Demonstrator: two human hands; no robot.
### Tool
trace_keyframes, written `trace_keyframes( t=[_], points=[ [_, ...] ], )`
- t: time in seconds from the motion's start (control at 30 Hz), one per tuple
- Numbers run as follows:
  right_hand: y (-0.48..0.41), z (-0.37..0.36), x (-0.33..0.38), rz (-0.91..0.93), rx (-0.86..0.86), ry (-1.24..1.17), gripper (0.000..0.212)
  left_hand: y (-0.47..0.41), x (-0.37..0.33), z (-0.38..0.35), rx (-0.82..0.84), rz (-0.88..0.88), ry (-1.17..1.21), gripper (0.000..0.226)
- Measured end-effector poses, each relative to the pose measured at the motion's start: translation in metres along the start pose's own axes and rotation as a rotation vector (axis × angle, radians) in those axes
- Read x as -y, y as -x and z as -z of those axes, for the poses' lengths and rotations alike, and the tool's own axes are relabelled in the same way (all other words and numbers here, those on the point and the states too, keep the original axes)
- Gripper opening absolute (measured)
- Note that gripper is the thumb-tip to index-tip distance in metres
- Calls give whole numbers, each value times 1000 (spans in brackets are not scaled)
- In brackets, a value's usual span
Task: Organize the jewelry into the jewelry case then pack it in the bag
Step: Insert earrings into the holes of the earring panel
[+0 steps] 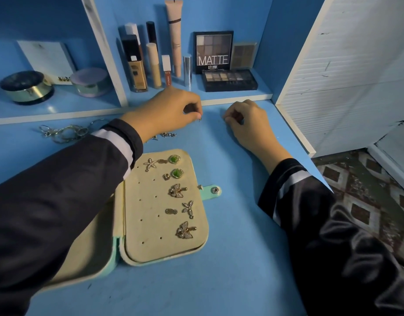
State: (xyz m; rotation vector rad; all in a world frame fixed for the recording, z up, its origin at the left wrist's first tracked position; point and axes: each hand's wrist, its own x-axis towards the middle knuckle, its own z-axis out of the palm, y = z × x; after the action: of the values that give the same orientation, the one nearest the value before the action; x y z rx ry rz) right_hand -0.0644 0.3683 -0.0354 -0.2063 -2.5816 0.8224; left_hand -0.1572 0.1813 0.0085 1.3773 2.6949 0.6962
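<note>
Blue table (230,224), beige and mint jewelry case (164,254), green earrings (174,159), brown-diamond patterned floor (360,201)

Jewelry case (164,208) lay open, earrings (177,173) pinned on its pad; chains (62,132) at ten o'clock, small piece (200,119) pinched at twelve.

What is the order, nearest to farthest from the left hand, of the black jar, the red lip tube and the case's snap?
1. Red lip tube, just behind the left hand.
2. Snap, right of the case.
3. Black jar, far left shelf.
</note>
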Motion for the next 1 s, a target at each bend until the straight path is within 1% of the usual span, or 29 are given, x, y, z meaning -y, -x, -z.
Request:
trace_keyframes(
  t=[0.3,0.4,0.5,0.63,0.77,0.9,1.0],
  points=[
    [13,8,14,-75,-14,-165,8,26,-12,10,-60,23,129,7],
    [25,11,25,-122,-34,-265,6,38,-19,13,-98,62,228,7],
    [39,13,35,-194,-10,-375,9,53,-24,16,-124,96,336,5],
    [58,16,50,-252,0,-511,11,78,-29,18,-114,116,449,8],
    [79,16,66,-234,26,-538,11,108,-41,19,-102,177,535,13],
    [104,17,81,-210,45,-559,10,138,-53,18,-143,255,618,19],
    [123,15,87,-217,66,-552,10,158,-58,18,-166,316,644,18]
  ],
)
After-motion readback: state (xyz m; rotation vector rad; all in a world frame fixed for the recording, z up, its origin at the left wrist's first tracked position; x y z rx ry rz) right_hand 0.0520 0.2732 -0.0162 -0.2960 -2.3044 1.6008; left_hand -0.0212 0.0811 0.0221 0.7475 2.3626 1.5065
